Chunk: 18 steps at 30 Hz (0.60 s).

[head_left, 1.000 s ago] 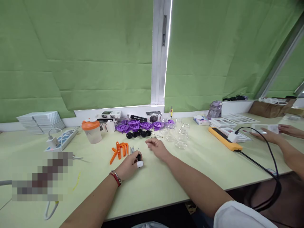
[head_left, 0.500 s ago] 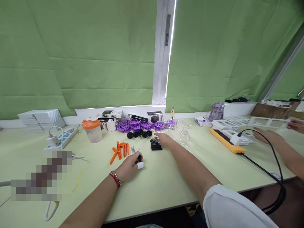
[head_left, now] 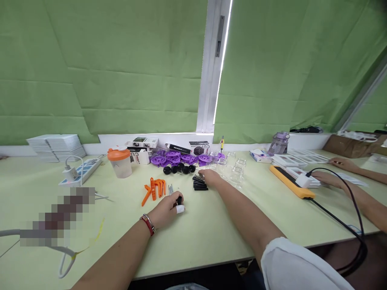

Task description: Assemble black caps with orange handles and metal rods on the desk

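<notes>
My left hand (head_left: 165, 211) rests on the pale green table (head_left: 211, 225), fingers curled round a small black part (head_left: 179, 199); one fingertip is wrapped in white tape. Just beyond it lie thin metal pins (head_left: 169, 189) and several orange plastic pieces (head_left: 155, 189). My right hand (head_left: 210, 177) reaches forward, fingers bent down onto a small pile of screws beside a stack of black bars (head_left: 200, 185). What its fingers hold, if anything, is hidden. Black round wheels (head_left: 179, 169) and purple gear wheels (head_left: 178, 158) lie further back.
Clear glass jars (head_left: 237, 173) stand right of my right hand. An orange-lidded cup (head_left: 120, 162), a power strip (head_left: 79, 172) and stacked white sheets (head_left: 56, 147) are at the left. Another person's hands (head_left: 328, 177) work at the right near a yellow power strip (head_left: 292, 181) with a black cable.
My right hand moved forward from near the left hand to the screws by the black bars, uncovering the bars. My left hand stayed put. The view shifted slightly.
</notes>
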Motion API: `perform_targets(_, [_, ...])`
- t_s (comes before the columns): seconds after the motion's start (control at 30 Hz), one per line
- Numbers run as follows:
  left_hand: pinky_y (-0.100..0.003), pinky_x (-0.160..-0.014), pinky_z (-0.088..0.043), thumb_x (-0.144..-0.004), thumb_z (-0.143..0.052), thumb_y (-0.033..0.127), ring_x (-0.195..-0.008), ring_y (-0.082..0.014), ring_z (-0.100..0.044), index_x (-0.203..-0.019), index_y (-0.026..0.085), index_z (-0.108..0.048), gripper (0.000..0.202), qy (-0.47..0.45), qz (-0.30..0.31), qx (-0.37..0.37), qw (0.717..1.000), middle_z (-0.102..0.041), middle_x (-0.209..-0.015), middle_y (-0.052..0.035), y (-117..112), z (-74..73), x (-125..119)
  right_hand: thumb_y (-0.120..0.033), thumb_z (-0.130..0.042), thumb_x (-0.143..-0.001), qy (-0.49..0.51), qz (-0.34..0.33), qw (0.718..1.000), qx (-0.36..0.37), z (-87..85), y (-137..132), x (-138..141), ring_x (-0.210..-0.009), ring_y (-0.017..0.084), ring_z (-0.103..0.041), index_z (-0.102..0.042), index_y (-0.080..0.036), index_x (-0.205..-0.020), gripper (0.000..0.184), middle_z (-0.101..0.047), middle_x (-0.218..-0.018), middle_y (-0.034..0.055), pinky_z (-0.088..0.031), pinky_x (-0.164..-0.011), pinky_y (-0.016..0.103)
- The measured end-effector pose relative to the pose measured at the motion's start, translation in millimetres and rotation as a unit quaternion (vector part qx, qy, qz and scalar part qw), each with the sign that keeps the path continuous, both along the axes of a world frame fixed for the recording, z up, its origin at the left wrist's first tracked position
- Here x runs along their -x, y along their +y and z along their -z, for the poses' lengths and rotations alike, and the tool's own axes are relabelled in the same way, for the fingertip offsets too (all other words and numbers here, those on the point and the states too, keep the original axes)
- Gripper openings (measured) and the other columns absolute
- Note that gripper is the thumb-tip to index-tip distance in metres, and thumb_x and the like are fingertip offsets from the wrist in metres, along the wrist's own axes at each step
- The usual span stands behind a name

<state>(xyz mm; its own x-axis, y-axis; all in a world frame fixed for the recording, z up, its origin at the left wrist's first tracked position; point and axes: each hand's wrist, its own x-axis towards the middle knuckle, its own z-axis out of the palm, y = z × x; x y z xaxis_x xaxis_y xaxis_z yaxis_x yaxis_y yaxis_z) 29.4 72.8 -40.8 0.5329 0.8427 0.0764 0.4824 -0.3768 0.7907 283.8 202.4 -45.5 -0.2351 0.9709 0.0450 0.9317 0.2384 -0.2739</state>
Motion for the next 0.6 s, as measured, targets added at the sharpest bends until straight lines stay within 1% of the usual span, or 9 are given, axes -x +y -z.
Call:
perform_targets(0.1, [-0.026, -0.060, -0.036, -0.078, -0.051, 0.034, -0.066, -0.0145, -0.044, -0.087, 0.021, -0.048, 0.016, 0.001, 0.000, -0.001, 1.000, -0.052, -0.074, 0.0014, -0.1, 0.1, 0.1, -0.003, -0.053, -0.073, -0.003, 0.000, 1.000, 0.003, -1.6, -0.5, -0.1, -0.089, 0.021, -0.060, -0.055, -0.020, -0.123, 0.053, -0.066, -0.106, 0.0091, -0.039, -0.070, 0.025])
perform_targets(0.17, [-0.026, -0.060, -0.035, -0.078, -0.051, 0.034, -0.066, -0.0144, -0.044, -0.087, 0.020, -0.048, 0.016, 0.002, 0.000, 0.001, 1.000, -0.052, -0.074, 0.0014, 0.1, 0.2, -0.1, -0.006, -0.056, -0.074, -0.006, 0.000, 1.000, 0.001, -2.4, 0.3, -0.4, -0.091, 0.021, -0.059, -0.055, -0.018, -0.123, 0.050, -0.064, -0.109, 0.0108, -0.039, -0.071, 0.025])
perform_targets(0.27, [-0.026, -0.059, -0.035, -0.079, -0.051, 0.035, -0.065, -0.0144, -0.044, -0.086, 0.021, -0.048, 0.016, 0.005, -0.003, 0.002, 1.000, -0.052, -0.073, 0.0016, 0.4, 0.4, -0.4, -0.013, -0.060, -0.076, -0.012, -0.003, 1.000, -0.003, -3.7, 1.8, -0.7, -0.097, 0.023, -0.057, -0.059, -0.016, -0.116, 0.041, -0.059, -0.115, 0.0127, -0.039, -0.074, 0.025])
perform_targets(0.33, [-0.026, -0.060, -0.035, -0.078, -0.051, 0.035, -0.065, -0.0144, -0.044, -0.086, 0.021, -0.048, 0.016, 0.005, -0.005, 0.000, 1.000, -0.052, -0.073, 0.0015, 0.5, 0.5, -0.4, -0.016, -0.062, -0.077, -0.016, -0.006, 1.000, -0.003, -4.7, 2.1, -0.6, -0.098, 0.023, -0.056, -0.061, -0.016, -0.112, 0.035, -0.058, -0.114, 0.0125, -0.039, -0.076, 0.025])
perform_targets(0.43, [-0.027, -0.060, -0.036, -0.078, -0.051, 0.035, -0.065, -0.0147, -0.044, -0.087, 0.021, -0.049, 0.017, 0.004, -0.003, -0.001, 1.000, -0.052, -0.074, 0.0010, 0.6, 0.4, -0.2, -0.017, -0.062, -0.078, -0.020, -0.010, 1.000, -0.002, -6.1, 1.7, 0.2, -0.096, 0.021, -0.057, -0.063, -0.016, -0.109, 0.031, -0.058, -0.112, 0.0117, -0.040, -0.076, 0.025])
perform_targets(0.6, [-0.027, -0.061, -0.037, -0.078, -0.050, 0.037, -0.066, -0.0150, -0.045, -0.087, 0.020, -0.050, 0.019, 0.005, -0.005, -0.007, 1.000, -0.051, -0.073, 0.0010, 0.5, 0.5, -0.1, -0.019, -0.064, -0.077, -0.027, -0.014, 1.000, 0.005, -6.2, 2.2, 0.5, -0.092, 0.021, -0.058, -0.069, -0.017, -0.100, 0.023, -0.057, -0.112, 0.0112, -0.041, -0.074, 0.024])
